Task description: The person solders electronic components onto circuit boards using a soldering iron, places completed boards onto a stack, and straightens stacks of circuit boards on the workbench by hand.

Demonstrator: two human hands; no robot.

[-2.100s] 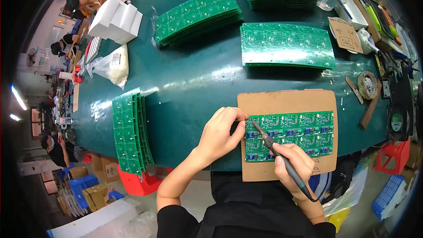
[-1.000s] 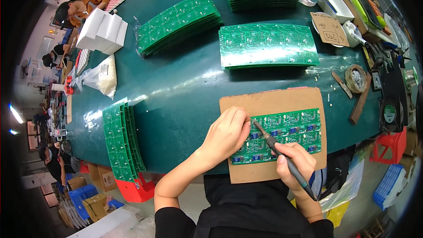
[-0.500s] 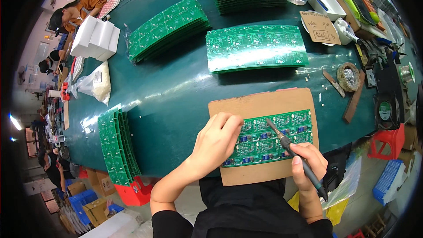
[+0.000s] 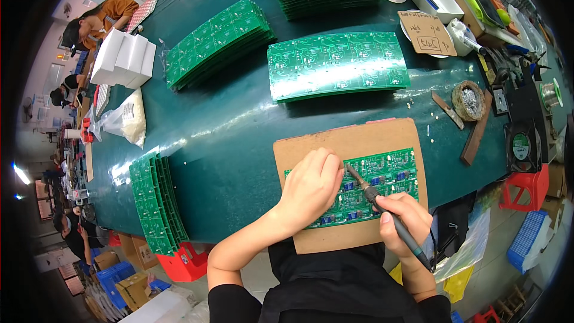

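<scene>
A green circuit board panel (image 4: 391, 162) with small blue and white parts lies on a sheet of brown cardboard (image 4: 323, 137) in front of me. In my right hand (image 4: 406, 222) is a soldering iron (image 4: 371, 193), slanted so its tip meets the upper part of the panel. My left hand (image 4: 312, 186) covers the panel's left side, thumb and fingers pinched close to the iron's tip. Whatever those fingers pinch is hidden from view.
Stacked circuit boards (image 4: 338, 66) lie beyond the cardboard, with more stacks at left (image 4: 158, 203) and far back (image 4: 218, 39). To the right are a round tub of metal shavings (image 4: 469, 101), a small fan (image 4: 521, 146) and a solder spool (image 4: 550, 96).
The iron's tip has shifted left along the panel with my right hand. My left hand has moved right, and its fingers are now closer to the tip.
</scene>
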